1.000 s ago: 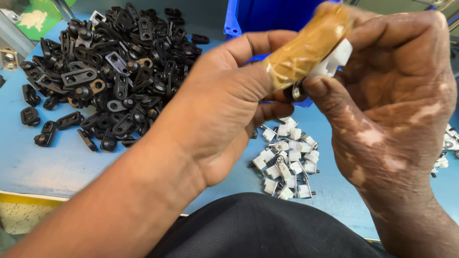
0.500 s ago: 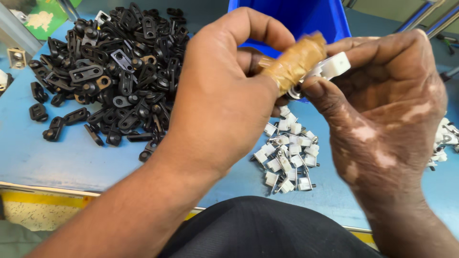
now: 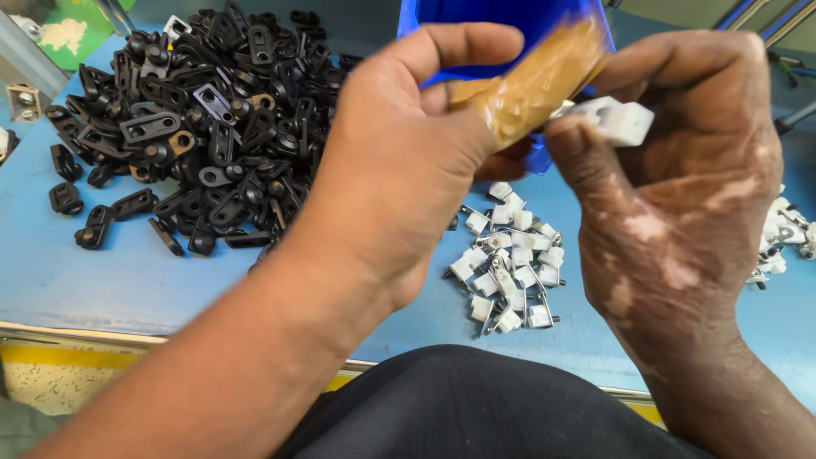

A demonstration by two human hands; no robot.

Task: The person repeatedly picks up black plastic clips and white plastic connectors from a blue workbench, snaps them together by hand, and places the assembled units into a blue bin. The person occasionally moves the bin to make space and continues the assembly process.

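I see right hand point(image 3: 680, 195) grip pinching small white plastic block point(image 3: 619, 120), upper right of frame, long axis toward left hand point(image 3: 408, 161); left grip curled, tan-taped fingertip point(image 3: 531, 85) touching block.

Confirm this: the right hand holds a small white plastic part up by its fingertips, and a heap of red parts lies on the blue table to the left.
Not quite. The heap of parts on the blue table is black, not red, as the head view shows. The rest stands: the right hand holds a small white plastic part by its fingertips.
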